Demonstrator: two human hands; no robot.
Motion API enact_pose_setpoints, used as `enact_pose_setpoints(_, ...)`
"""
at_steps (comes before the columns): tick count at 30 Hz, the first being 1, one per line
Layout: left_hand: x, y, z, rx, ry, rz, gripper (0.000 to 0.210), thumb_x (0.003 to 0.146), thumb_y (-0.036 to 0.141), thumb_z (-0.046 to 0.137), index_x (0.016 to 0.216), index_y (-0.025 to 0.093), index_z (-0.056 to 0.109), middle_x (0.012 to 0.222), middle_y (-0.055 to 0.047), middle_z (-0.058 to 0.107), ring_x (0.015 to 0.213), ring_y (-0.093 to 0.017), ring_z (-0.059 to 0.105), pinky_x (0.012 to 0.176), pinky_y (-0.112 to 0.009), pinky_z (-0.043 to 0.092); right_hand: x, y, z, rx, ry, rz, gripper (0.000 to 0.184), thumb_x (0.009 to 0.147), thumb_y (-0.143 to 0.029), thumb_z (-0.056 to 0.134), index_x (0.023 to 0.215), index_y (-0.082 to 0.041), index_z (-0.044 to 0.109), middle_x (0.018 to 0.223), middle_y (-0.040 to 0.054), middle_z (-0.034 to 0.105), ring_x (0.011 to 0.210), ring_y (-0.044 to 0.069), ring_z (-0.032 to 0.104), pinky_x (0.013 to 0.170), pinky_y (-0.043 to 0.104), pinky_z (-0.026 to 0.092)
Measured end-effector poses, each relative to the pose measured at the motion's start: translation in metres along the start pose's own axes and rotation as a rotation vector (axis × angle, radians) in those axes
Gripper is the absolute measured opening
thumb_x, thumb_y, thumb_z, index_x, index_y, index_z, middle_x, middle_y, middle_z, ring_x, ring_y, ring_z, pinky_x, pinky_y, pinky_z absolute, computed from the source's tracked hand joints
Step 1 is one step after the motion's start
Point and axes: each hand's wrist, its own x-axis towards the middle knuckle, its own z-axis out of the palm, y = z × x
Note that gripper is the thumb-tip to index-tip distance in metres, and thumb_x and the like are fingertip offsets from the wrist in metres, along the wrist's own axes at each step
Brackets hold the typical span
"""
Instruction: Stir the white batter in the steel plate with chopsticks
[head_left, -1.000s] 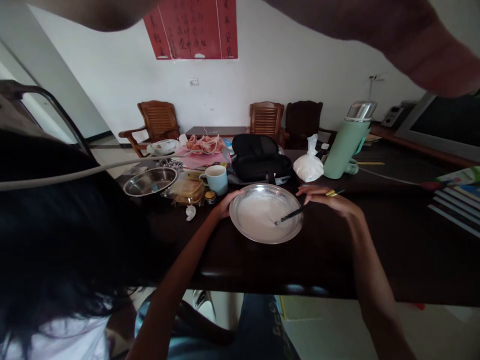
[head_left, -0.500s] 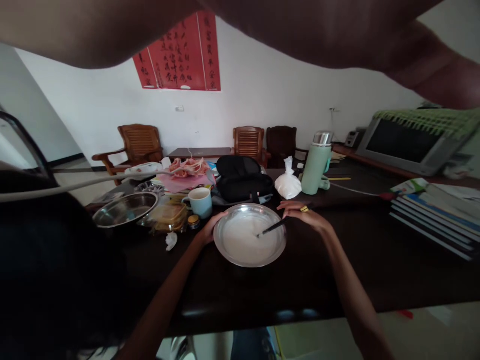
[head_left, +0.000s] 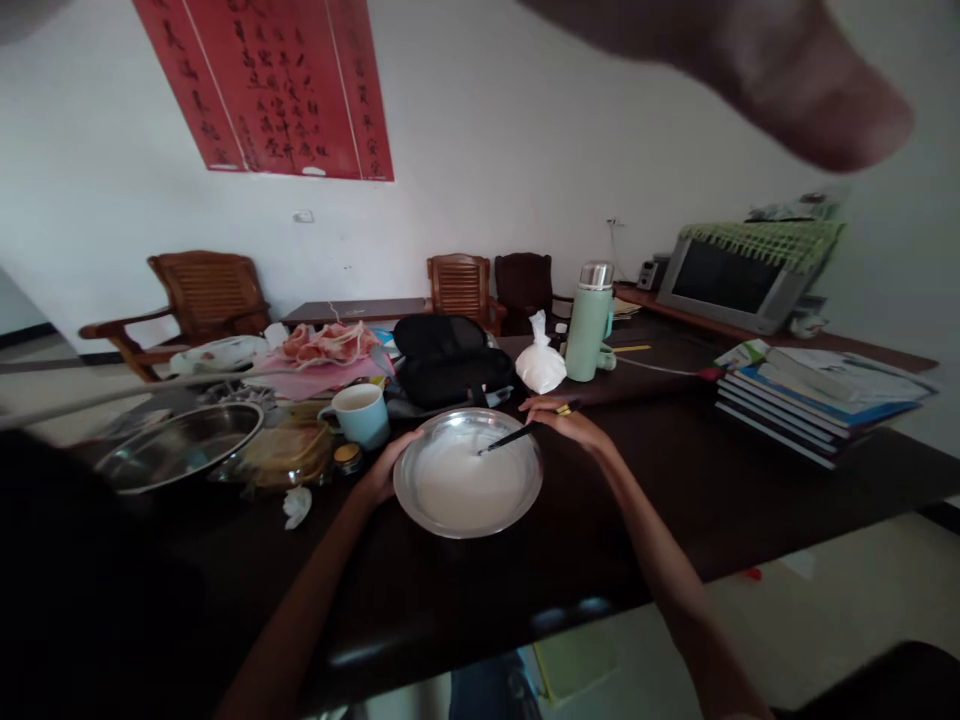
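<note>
A pale wall [head_left: 480, 130] with a red calligraphy sheet [head_left: 292, 100] stands behind a dark, glossy table [head_left: 645, 490], and the person works at the table's near side. The metal bowl [head_left: 442, 430] sits on the tabletop in front of the person, between both arms, which seems the easiest place for two hands to reach. It holds a smooth, whitish liquid [head_left: 465, 490]. The left hand [head_left: 394, 465] grips the bowl at its left side, probably to steady such a light, shallow vessel against pushes from the other side. The right hand [head_left: 561, 420] has its fingers closed around a dark stick-like tool [head_left: 514, 437], held aslant over the far right part of the rim so that its tip dips into the liquid while the fingers appear to stay dry; whether it is one stick or a pair cannot be told. A tied bag of white stuff [head_left: 541, 368] and a green flask [head_left: 589, 335] stand just beyond the right hand, seemingly within reach yet out of its way. A blue mug [head_left: 360, 415] and a small jar [head_left: 347, 458] stand near the left hand, leaving the bowl elbow room.
</note>
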Motion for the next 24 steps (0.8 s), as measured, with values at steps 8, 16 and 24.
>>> enact_pose_setpoints(8, -0.003, 0.003, 0.007, 0.026, 0.070, -0.071, 0.018, 0.080, 0.030, 0.061, 0.085, 0.015, 0.069, 0.062, -0.004, 0.070, 0.057, -0.020, 0.064, 0.058, -0.029, 0.048, -0.007, -0.013, 0.016, 0.050, -0.232, -0.044, 0.025, 0.081, -0.043, 0.056, 0.077, -0.022, 0.070, 0.111, 0.0056, 0.065, 0.114, 0.025, 0.054, 0.104, 0.041, 0.038)
enact_pose_setpoints(16, -0.001, 0.003, 0.006, 0.007, 0.052, -0.064, 0.018, 0.084, 0.025, 0.055, 0.082, 0.014, 0.069, 0.064, -0.004, 0.071, 0.055, -0.017, 0.063, 0.059, -0.027, 0.049, 0.002, 0.002, 0.007, 0.018, -0.024, -0.021, 0.027, 0.083, -0.041, 0.051, 0.073, -0.023, 0.068, 0.108, 0.0032, 0.066, 0.111, 0.024, 0.054, 0.106, 0.043, 0.033)
enact_pose_setpoints(24, -0.005, 0.004, 0.008, 0.032, 0.063, -0.116, 0.026, 0.087, 0.031, 0.050, 0.083, 0.014, 0.069, 0.062, -0.003, 0.070, 0.056, -0.018, 0.062, 0.061, -0.029, 0.049, -0.009, -0.015, 0.010, 0.140, -0.240, -0.075, 0.030, 0.078, -0.049, 0.061, 0.073, -0.021, 0.072, 0.111, 0.0045, 0.068, 0.118, 0.024, 0.053, 0.104, 0.038, 0.038)
